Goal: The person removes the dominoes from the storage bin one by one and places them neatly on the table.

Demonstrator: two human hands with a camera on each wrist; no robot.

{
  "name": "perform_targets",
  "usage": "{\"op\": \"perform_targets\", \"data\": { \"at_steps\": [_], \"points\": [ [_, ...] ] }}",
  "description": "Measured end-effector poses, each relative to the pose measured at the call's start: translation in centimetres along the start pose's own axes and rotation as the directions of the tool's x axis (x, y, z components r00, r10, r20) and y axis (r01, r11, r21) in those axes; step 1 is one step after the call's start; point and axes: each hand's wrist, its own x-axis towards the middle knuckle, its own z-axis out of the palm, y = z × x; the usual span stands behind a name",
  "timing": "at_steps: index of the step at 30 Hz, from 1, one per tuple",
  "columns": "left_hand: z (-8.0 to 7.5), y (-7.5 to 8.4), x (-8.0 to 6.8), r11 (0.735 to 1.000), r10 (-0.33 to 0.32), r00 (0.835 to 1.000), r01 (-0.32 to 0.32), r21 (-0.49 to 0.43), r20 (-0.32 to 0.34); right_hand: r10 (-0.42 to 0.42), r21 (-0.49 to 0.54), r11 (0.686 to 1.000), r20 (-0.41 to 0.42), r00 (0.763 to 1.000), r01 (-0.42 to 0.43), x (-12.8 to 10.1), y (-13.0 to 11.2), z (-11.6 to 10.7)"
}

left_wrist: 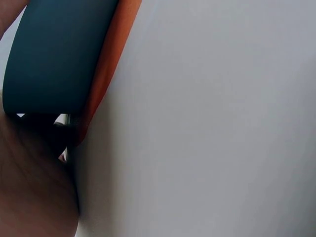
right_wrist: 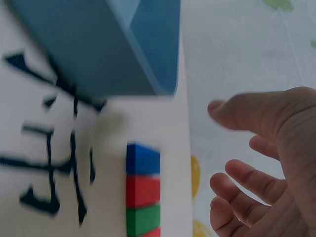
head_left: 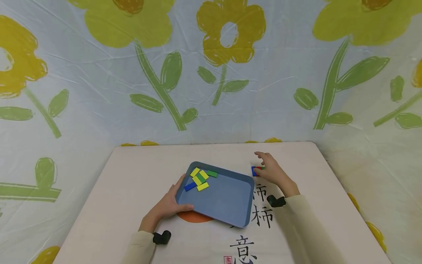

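- The left hand (head_left: 168, 205) holds the near left edge of the blue tray (head_left: 227, 200).
- The right hand (head_left: 271, 170), fingers spread wide, hovers over the coloured blocks (head_left: 255, 170) on the surface, just right of the tray.

Trays: one blue tray (head_left: 227, 205)
Blocks in the tray: five (three yellow (head_left: 199, 180), one green (head_left: 212, 173), one blue (head_left: 190, 186))
Blocks on the table near its far edge: three visible, blue (right_wrist: 143, 159), red (right_wrist: 143, 191), green (right_wrist: 143, 220)
Hands: two
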Motion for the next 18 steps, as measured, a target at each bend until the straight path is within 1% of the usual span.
{"op": "perform_targets", "data": {
  "at_steps": [6,8,14,18],
  "points": [
    [0.1,0.1,0.0,1.000,-0.006,1.000,0.006,0.001,-0.001,-0.039,0.020,0.999,0.044,0.998,0.038,0.7,-3.3,1.5],
    [0.1,0.1,0.0,1.000,-0.007,1.000,0.007,-0.001,-0.002,-0.034,0.034,0.999,0.064,0.997,0.032,1.0,-4.4,2.1],
    [0.1,0.0,-0.1,1.000,-0.001,1.000,0.001,0.005,-0.009,-0.082,0.039,0.996,0.096,0.992,0.079,1.5,-7.1,4.0],
    [0.1,0.0,-0.1,1.000,0.002,1.000,-0.002,0.006,-0.011,-0.111,0.062,0.993,0.120,0.986,0.105,1.6,-8.6,5.2]
  ]
}}
